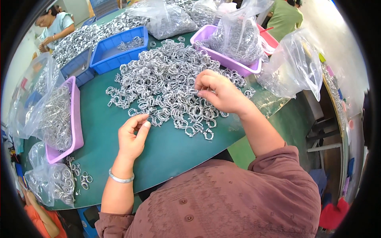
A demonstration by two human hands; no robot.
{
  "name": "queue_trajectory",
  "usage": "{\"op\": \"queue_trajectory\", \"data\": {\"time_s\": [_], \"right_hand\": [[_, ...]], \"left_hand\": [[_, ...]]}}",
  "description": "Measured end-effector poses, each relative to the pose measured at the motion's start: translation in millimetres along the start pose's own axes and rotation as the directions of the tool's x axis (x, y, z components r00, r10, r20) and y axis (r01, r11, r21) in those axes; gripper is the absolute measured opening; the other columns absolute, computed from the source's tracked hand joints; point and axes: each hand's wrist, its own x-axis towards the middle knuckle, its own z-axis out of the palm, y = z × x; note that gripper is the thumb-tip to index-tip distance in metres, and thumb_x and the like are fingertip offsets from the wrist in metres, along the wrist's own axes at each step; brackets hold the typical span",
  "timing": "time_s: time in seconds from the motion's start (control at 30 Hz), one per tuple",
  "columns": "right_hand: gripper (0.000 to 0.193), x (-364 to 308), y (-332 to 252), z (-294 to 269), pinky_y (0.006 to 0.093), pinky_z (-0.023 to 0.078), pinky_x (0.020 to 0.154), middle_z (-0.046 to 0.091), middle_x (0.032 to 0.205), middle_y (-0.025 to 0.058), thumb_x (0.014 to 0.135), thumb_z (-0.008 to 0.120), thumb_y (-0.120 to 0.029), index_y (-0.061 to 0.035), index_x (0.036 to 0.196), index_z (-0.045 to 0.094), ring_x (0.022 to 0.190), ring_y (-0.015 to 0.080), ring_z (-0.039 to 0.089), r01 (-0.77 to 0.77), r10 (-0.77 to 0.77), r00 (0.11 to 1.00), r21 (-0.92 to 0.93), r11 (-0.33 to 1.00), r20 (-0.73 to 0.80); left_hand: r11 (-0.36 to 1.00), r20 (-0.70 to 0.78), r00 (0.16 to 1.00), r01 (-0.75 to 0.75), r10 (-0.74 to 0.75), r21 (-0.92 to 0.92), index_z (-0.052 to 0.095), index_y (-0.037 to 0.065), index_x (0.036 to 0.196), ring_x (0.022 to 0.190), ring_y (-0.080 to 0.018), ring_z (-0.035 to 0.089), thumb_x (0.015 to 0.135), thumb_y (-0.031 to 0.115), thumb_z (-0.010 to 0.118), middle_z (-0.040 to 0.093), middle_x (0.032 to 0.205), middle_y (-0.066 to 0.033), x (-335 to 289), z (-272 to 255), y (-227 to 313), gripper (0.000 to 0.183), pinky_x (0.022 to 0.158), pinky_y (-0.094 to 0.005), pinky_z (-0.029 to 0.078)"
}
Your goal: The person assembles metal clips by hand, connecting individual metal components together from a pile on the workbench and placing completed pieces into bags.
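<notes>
A large heap of small silver-grey ring-shaped metal parts (166, 75) lies on the green tabletop before me. My right hand (220, 92) is over the heap's right side, with thumb and forefinger pinched on a small grey metal part (194, 91). At the heap's near left edge is my left hand (133, 137), its fingers curled and the thumb close to the forefinger. What that hand holds, if anything, is too small to make out; some ring parts lie right beside the thumb tip. A pale bangle (121, 179) circles my left wrist.
Blue trays (95, 63) stand behind the heap at left. Purple trays with bagged parts flank it, one at left (79, 131) and one at back right (222, 59). Clear plastic bags (291, 67) hang at right. Co-workers sit at far left (59, 29), far right (283, 18) and lower left.
</notes>
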Motion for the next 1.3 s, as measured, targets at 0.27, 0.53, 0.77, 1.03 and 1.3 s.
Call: {"op": "queue_trajectory", "data": {"time_s": [0.27,0.53,0.77,1.03,1.3], "right_hand": [[0.015,22,-31,55,0.0327,0.047,0.070,0.058,0.094,0.0118,0.070,0.063,-0.001,-0.0043,0.083,0.055,0.086,0.0269,0.058,0.208,-0.224,0.973,0.227,0.951,0.048],[0.032,26,-42,77,0.0355,0.046,0.070,0.056,0.089,0.0120,0.070,0.063,-0.003,-0.0020,0.100,0.051,0.081,0.0285,0.057,0.257,-0.269,0.963,0.266,0.929,0.007],[0.049,19,-33,85,0.0307,0.048,0.070,0.057,0.092,0.0101,0.068,0.063,0.004,-0.0027,0.114,0.047,0.081,0.0203,0.059,0.128,-0.139,0.990,0.507,0.852,-0.017],[0.051,18,-29,84,0.0321,0.048,0.071,0.057,0.093,0.0110,0.067,0.064,0.002,-0.0032,0.115,0.047,0.083,0.0234,0.059,0.212,-0.207,0.977,0.378,0.901,-0.055],[0.050,18,-27,87,0.0331,0.048,0.069,0.056,0.094,0.0118,0.066,0.065,0.001,-0.0034,0.113,0.048,0.080,0.0248,0.058,0.286,-0.277,0.958,0.322,0.902,-0.073]], "left_hand": [[0.959,0.064,0.998,0.044,-0.027,-0.280,0.050,0.000,0.113,0.084,-0.0105,0.054,0.079,0.001,0.058,0.056,0.093,-0.0040,-2,6,16,0.036,0.074,-0.0230,0.045],[0.943,0.058,0.992,-0.087,0.111,-0.321,0.055,0.000,0.106,0.079,-0.0097,0.054,0.079,-0.003,0.059,0.055,0.091,-0.0039,0,3,9,0.028,0.068,-0.0209,0.045],[0.972,0.110,0.981,-0.138,0.161,-0.192,0.054,0.000,0.108,0.081,-0.0095,0.052,0.079,-0.003,0.057,0.056,0.096,-0.0051,0,-2,5,0.029,0.071,-0.0208,0.043],[0.949,0.099,0.995,0.051,-0.020,-0.312,0.056,0.000,0.104,0.075,-0.0091,0.053,0.079,0.004,0.059,0.055,0.087,-0.0036,-1,2,13,0.025,0.065,-0.0215,0.044],[0.953,0.125,0.979,0.185,-0.158,-0.242,0.058,-0.002,0.096,0.067,-0.0086,0.053,0.086,0.013,0.050,0.059,0.079,-0.0031,-2,0,16,0.019,0.064,-0.0220,0.044]]}}
